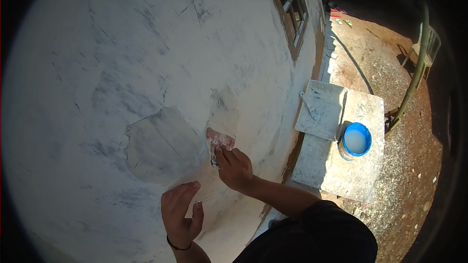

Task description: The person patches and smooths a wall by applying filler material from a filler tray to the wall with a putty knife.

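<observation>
My right hand [236,169] grips a reddish putty spreader [220,139] smeared with white, its flat face against the wall [170,68]. A fresh greyish strip of putty [224,107] runs up the wall just above it. To the left is a larger, rough-edged grey putty patch [163,143]. My left hand [180,212] is raised below that patch, holding nothing, with thumb and fingers apart. White paste sticks to its thumb tip, and a dark band circles the wrist.
On the right, a whitish board-topped platform [312,165] bears a white paint tray [321,109] and a blue-rimmed bucket [356,140] of milky liquid. A barred window [290,7] is set in the wall. Beyond stand a curved pole [419,68] and a chair [431,46].
</observation>
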A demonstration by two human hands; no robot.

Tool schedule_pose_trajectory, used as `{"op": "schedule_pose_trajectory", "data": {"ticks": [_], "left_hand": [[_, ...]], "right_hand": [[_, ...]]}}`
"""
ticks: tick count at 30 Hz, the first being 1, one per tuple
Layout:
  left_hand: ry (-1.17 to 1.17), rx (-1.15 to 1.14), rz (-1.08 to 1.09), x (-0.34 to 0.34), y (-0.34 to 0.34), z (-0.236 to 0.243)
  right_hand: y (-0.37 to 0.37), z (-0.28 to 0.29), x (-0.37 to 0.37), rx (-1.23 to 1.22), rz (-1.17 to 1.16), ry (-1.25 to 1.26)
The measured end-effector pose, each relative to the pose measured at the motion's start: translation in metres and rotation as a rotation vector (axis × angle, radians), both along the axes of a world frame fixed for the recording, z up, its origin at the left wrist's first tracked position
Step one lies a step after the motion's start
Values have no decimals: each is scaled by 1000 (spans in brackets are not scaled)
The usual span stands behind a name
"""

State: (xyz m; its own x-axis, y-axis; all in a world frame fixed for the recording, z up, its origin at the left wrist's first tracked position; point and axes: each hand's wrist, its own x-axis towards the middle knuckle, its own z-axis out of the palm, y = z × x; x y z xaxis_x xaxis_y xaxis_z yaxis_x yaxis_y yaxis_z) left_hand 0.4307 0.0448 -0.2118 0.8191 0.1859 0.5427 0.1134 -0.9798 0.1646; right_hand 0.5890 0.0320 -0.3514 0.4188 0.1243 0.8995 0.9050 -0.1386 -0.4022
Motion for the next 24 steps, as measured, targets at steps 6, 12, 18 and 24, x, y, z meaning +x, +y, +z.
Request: {"op": "schedule_pose_trajectory", "data": {"ticks": [6,12,18,24], "left_hand": [[-4,11,-44,3,4,1],[-23,47,-106,18,1,2],[-20,55,-86,17,9,4],[-5,-14,-25,8,10,-4]], "right_hand": [[-50,10,43,31,551,768],[-18,3,136,187,811,907],[-38,4,160,274,695,904],[-29,17,104,94,73,330]]}}
